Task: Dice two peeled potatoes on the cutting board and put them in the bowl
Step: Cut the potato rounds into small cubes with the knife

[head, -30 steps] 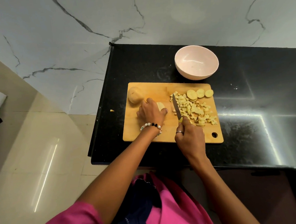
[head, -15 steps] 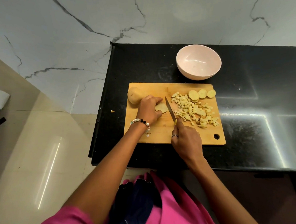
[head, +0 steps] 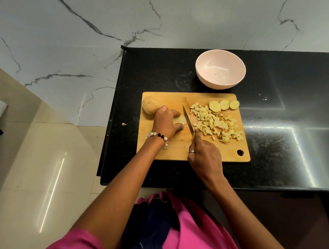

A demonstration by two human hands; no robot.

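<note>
A flat potato slice [head: 179, 120] lies on the wooden cutting board [head: 180, 146], left of the middle. The left hand [head: 165, 122] curls its fingers and thumb round the slice. At 3 o'clock from it, just beside, stands the knife [head: 188, 121], and the right hand [head: 205, 156] grips its handle. At 3 o'clock from the knife is a pile of potato cubes [head: 215, 122], with three round slices [head: 224, 105] at 12 o'clock from the pile. A whole potato [head: 150, 105] sits in the board's 10 o'clock corner. The pink bowl [head: 220, 69] stands off the board at 12 o'clock, on the black counter [head: 273, 98].
</note>
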